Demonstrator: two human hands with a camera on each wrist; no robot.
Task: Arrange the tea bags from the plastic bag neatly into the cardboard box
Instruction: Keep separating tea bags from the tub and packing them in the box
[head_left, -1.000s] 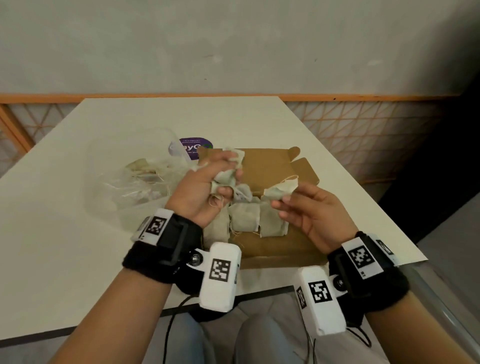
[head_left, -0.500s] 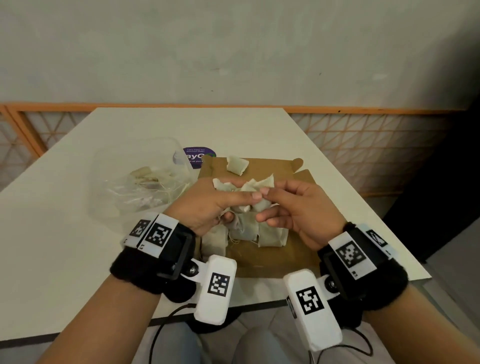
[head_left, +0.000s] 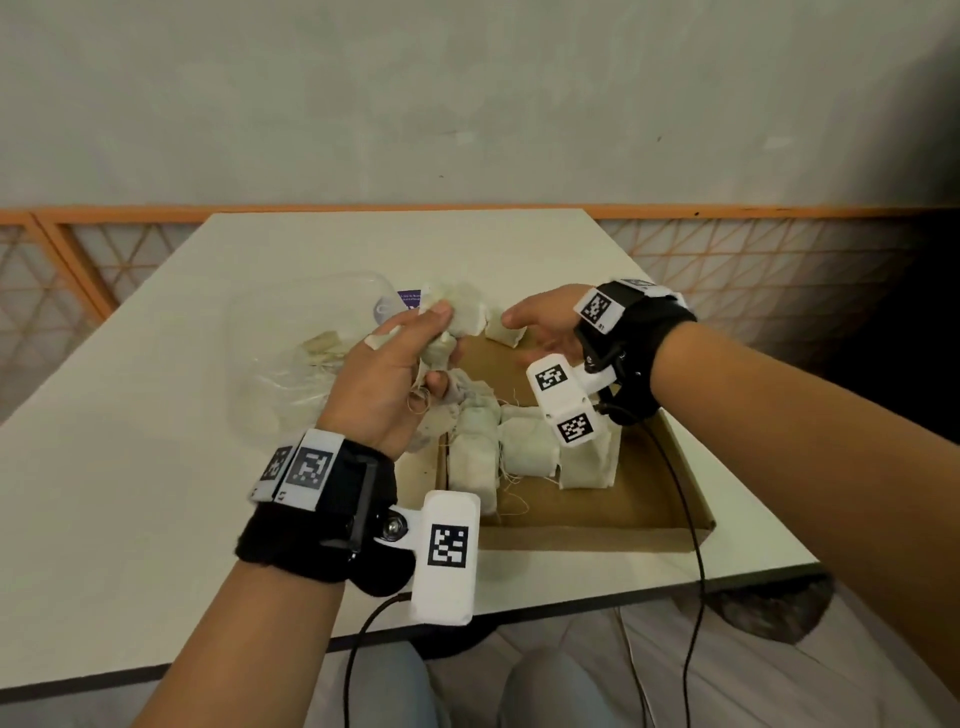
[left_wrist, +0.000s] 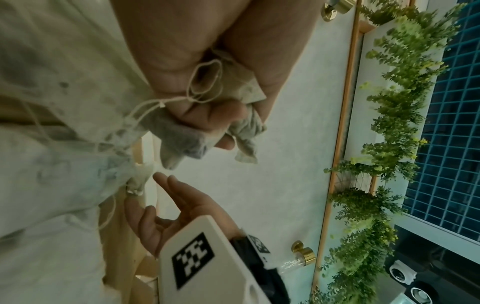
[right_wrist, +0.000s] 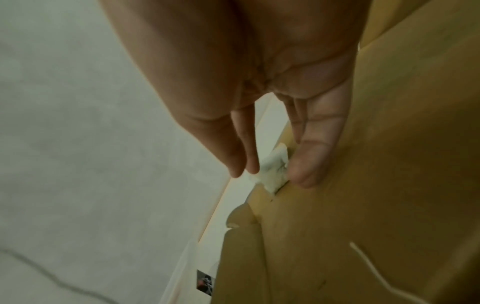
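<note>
My left hand (head_left: 439, 340) grips a crumpled bunch of pale tea bags (head_left: 460, 317), held above the left edge of the brown cardboard box (head_left: 631, 512); the left wrist view shows its fingers (left_wrist: 221, 115) curled round the bags and their strings. My right hand (head_left: 527, 332) reaches over the far part of the box, fingers straight, thumb and fingers on either side of a lone tea bag (head_left: 501, 332) (right_wrist: 275, 170) lying there. Several tea bags (head_left: 519, 449) stand in a row inside the box. A clear plastic bag (head_left: 296, 364) with more tea bags lies to the left.
The box and bag sit on a white table (head_left: 130, 467) whose near edge is by my knees. A purple label (head_left: 408, 298) shows behind the plastic bag. An orange-framed lattice rail (head_left: 727, 249) runs behind the table, below a grey wall.
The hands, together over the box half a second ago, have parted. My right hand moved forward to the lone tea bag at the far side; my left hand kept the bunch.
</note>
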